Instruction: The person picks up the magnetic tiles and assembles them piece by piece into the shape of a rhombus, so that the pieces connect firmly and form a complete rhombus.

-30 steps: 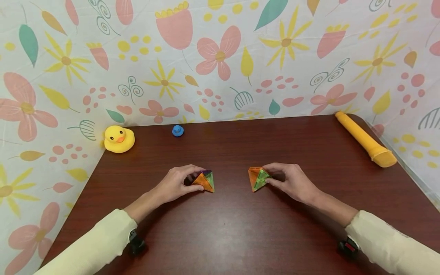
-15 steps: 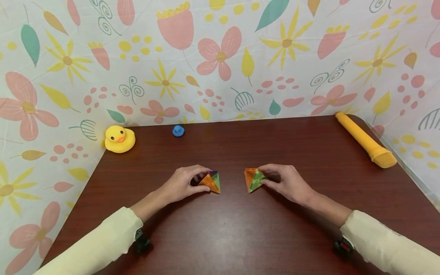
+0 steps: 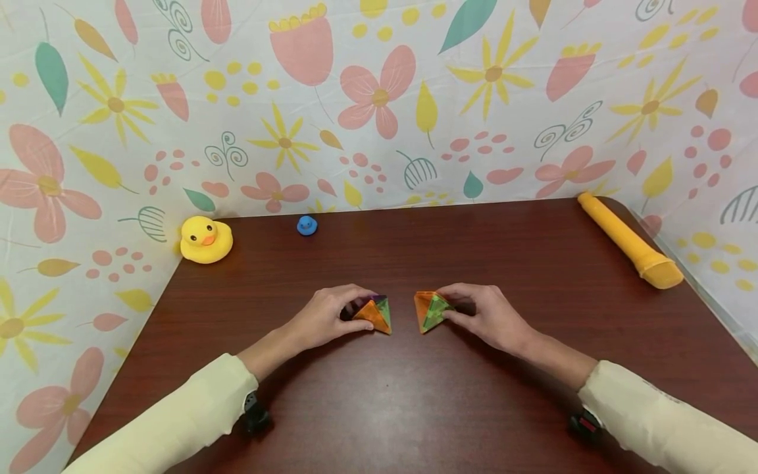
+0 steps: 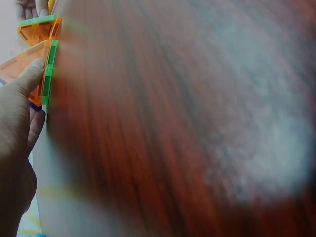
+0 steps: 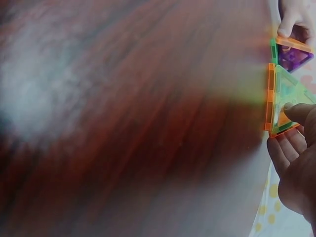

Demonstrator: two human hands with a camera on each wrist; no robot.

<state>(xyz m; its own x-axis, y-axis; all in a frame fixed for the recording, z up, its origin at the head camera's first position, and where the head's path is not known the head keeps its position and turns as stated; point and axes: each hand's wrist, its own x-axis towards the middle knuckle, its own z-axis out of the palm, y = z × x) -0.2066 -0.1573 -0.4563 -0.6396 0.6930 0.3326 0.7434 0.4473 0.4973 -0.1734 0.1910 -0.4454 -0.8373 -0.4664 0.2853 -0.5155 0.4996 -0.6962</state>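
Note:
Near the middle of the table, my left hand (image 3: 328, 315) grips a small pyramid of translucent triangular tiles (image 3: 376, 317), orange in front with green and purple sides. Facing it, my right hand (image 3: 488, 316) pinches a second tile pyramid (image 3: 429, 312), orange and green, between thumb and fingers. A narrow gap separates the two pyramids in the head view. In the left wrist view the left thumb presses on an orange face (image 4: 24, 64). The right wrist view shows the right thumb on a green face (image 5: 291, 89). The fingers behind each pyramid are partly hidden.
A yellow rubber duck (image 3: 206, 241) sits at the back left corner of the dark wood table (image 3: 379, 408), with a small blue duck (image 3: 306, 226) to its right. A yellow toy microphone (image 3: 629, 240) lies along the right edge. Flower-patterned cloth (image 3: 379, 164) rises behind.
Both hands have moved toward each other, the left one rightward and the right one leftward, each carrying its tile pyramid. The gap between the pyramids has narrowed.

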